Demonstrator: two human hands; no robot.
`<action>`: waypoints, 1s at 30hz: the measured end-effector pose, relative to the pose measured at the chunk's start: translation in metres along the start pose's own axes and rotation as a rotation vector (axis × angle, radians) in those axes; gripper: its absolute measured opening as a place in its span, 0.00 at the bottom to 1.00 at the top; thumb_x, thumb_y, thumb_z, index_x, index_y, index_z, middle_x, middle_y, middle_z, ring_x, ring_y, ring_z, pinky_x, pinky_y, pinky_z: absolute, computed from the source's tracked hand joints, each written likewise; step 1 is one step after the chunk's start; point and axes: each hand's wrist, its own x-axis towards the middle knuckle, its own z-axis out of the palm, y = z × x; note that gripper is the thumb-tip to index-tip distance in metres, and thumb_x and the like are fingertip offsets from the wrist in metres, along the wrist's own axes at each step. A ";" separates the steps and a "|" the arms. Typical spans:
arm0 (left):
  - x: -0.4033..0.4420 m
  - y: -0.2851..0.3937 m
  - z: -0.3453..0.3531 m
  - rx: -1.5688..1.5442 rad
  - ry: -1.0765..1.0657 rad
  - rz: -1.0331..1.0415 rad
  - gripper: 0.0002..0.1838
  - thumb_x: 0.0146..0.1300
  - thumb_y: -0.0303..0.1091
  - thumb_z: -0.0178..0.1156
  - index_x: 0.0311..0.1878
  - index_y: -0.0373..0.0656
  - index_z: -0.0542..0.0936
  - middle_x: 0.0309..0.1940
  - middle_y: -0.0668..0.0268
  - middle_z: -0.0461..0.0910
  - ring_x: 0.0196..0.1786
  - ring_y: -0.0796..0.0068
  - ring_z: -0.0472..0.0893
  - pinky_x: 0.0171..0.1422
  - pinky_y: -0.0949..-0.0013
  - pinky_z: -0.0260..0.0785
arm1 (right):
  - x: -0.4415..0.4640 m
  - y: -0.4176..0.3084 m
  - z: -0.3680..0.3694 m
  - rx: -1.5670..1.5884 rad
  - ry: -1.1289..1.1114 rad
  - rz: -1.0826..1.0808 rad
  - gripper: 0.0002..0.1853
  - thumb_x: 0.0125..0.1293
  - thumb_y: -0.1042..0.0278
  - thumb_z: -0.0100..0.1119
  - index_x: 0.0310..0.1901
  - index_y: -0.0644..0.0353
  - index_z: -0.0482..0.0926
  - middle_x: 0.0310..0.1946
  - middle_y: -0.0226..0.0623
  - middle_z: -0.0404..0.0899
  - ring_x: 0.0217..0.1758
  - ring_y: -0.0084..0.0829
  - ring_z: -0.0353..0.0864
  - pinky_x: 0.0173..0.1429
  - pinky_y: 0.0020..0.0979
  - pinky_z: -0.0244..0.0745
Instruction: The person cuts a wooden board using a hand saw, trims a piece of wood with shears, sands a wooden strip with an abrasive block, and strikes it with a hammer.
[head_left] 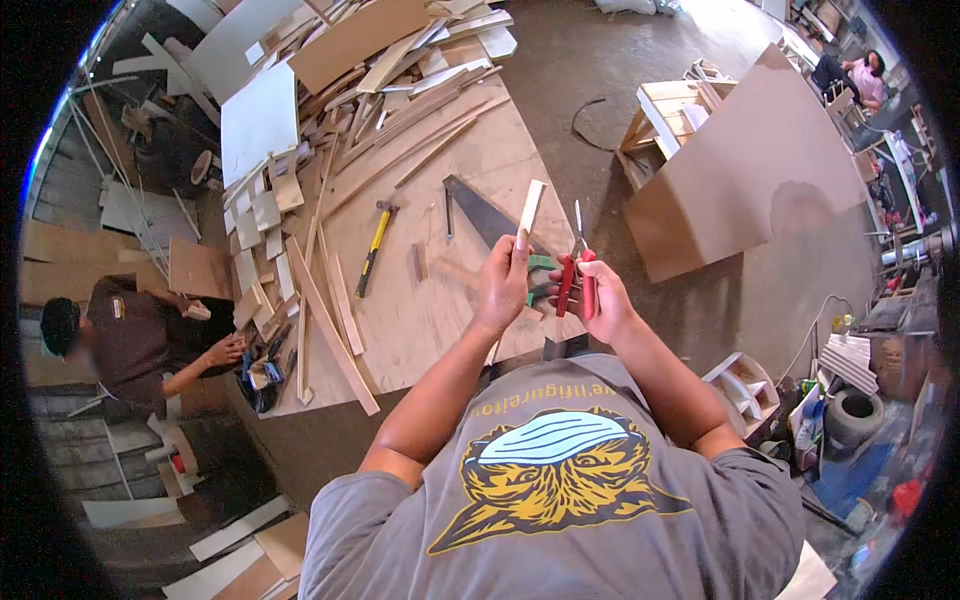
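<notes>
My left hand (pixel 504 284) pinches a short, pale wood strip (pixel 532 208), which points up and away from me. In my right hand (pixel 608 300) is a pair of red-handled pliers (pixel 577 280), its handles spread and its slim metal end pointing away. The two hands are close together above the table's near edge. Beneath them lies a handsaw (pixel 490 215) with a dark blade; its green handle is partly hidden by my fingers. Left of the saw are a thin dark tool (pixel 448 215) and a hammer (pixel 375 248) with a yellow and black handle.
Wood offcuts (pixel 350 130) heap over the far and left parts of the plywood table (pixel 420 340). At left, a co-worker (pixel 130 335) reaches to the table's corner. A large brown board (pixel 740 180) leans at right by a wooden stand (pixel 660 110). Another person (pixel 862 80) sits far right.
</notes>
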 end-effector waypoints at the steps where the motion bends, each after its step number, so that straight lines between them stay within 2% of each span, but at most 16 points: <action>1: 0.001 -0.001 -0.001 -0.034 -0.018 -0.015 0.19 0.84 0.46 0.49 0.42 0.39 0.76 0.26 0.73 0.70 0.31 0.84 0.68 0.34 0.72 0.64 | -0.002 -0.002 -0.001 0.039 0.034 0.003 0.23 0.73 0.56 0.52 0.64 0.57 0.77 0.50 0.43 0.85 0.50 0.39 0.86 0.61 0.46 0.80; 2: 0.002 -0.003 -0.002 -0.068 -0.037 -0.032 0.18 0.84 0.45 0.49 0.42 0.40 0.75 0.26 0.74 0.69 0.30 0.85 0.68 0.33 0.73 0.63 | -0.004 -0.001 0.001 0.039 0.064 -0.009 0.21 0.75 0.54 0.51 0.62 0.55 0.78 0.46 0.39 0.85 0.46 0.36 0.85 0.58 0.45 0.80; 5: 0.000 0.007 -0.001 -0.068 -0.087 -0.034 0.17 0.85 0.44 0.48 0.42 0.42 0.74 0.26 0.76 0.67 0.30 0.87 0.66 0.32 0.76 0.60 | 0.008 0.012 0.001 -0.079 0.124 -0.103 0.23 0.77 0.49 0.52 0.63 0.56 0.77 0.41 0.34 0.83 0.42 0.30 0.82 0.53 0.39 0.80; 6: 0.000 0.011 0.000 -0.052 -0.101 -0.024 0.16 0.85 0.44 0.47 0.42 0.43 0.73 0.26 0.76 0.67 0.29 0.87 0.65 0.32 0.77 0.58 | 0.012 0.015 0.004 -0.213 0.140 -0.162 0.24 0.79 0.50 0.56 0.66 0.58 0.74 0.40 0.28 0.79 0.40 0.22 0.79 0.48 0.30 0.76; 9: 0.001 0.012 0.003 -0.073 -0.110 -0.007 0.16 0.85 0.44 0.47 0.42 0.43 0.73 0.26 0.76 0.67 0.29 0.87 0.65 0.31 0.76 0.59 | 0.022 0.028 0.025 -0.536 0.197 -0.534 0.22 0.79 0.58 0.59 0.67 0.61 0.72 0.40 0.23 0.76 0.39 0.17 0.74 0.46 0.24 0.73; 10: 0.001 0.014 0.003 -0.062 -0.107 -0.014 0.16 0.85 0.43 0.48 0.41 0.42 0.72 0.26 0.75 0.68 0.29 0.86 0.66 0.31 0.75 0.60 | 0.022 0.026 0.030 -0.561 0.147 -0.542 0.22 0.80 0.61 0.60 0.67 0.63 0.70 0.43 0.22 0.72 0.41 0.15 0.70 0.49 0.22 0.70; 13: 0.002 0.017 0.002 -0.047 -0.097 -0.016 0.16 0.85 0.42 0.49 0.41 0.41 0.72 0.27 0.74 0.69 0.31 0.85 0.67 0.33 0.72 0.62 | 0.016 0.025 0.050 -0.685 0.124 -0.697 0.23 0.80 0.60 0.58 0.67 0.63 0.68 0.46 0.25 0.71 0.45 0.16 0.70 0.54 0.23 0.71; 14: 0.003 0.014 0.002 -0.057 -0.097 -0.006 0.16 0.85 0.42 0.49 0.41 0.41 0.72 0.27 0.74 0.70 0.31 0.85 0.67 0.33 0.72 0.63 | 0.013 0.025 0.060 -0.554 0.067 -0.669 0.24 0.81 0.57 0.58 0.67 0.63 0.67 0.49 0.29 0.72 0.50 0.19 0.71 0.59 0.26 0.71; 17: 0.002 0.015 0.004 -0.060 -0.076 0.060 0.15 0.85 0.41 0.49 0.42 0.40 0.72 0.28 0.71 0.72 0.33 0.83 0.70 0.36 0.71 0.66 | 0.015 0.025 0.067 -0.741 0.152 -0.698 0.25 0.80 0.54 0.59 0.66 0.63 0.67 0.50 0.32 0.74 0.52 0.21 0.73 0.59 0.29 0.72; 21: -0.001 0.020 0.001 -0.040 -0.045 0.151 0.13 0.84 0.39 0.50 0.43 0.40 0.72 0.31 0.69 0.75 0.35 0.80 0.72 0.40 0.68 0.70 | 0.028 0.029 0.072 -0.772 0.198 -0.701 0.31 0.76 0.47 0.62 0.64 0.66 0.65 0.52 0.44 0.79 0.55 0.32 0.80 0.59 0.37 0.76; 26: -0.002 0.014 -0.005 -0.060 -0.056 0.119 0.10 0.83 0.35 0.51 0.43 0.39 0.72 0.33 0.67 0.77 0.38 0.79 0.73 0.43 0.68 0.71 | 0.040 0.038 0.073 -0.810 0.234 -0.707 0.35 0.75 0.42 0.61 0.63 0.67 0.65 0.52 0.54 0.79 0.55 0.45 0.82 0.61 0.45 0.75; 30: -0.002 0.012 -0.009 -0.078 -0.078 0.114 0.09 0.82 0.34 0.52 0.43 0.39 0.72 0.34 0.66 0.76 0.39 0.79 0.73 0.44 0.68 0.71 | 0.039 0.038 0.077 -0.889 0.288 -0.664 0.36 0.75 0.39 0.59 0.63 0.68 0.64 0.51 0.56 0.79 0.56 0.49 0.82 0.60 0.46 0.75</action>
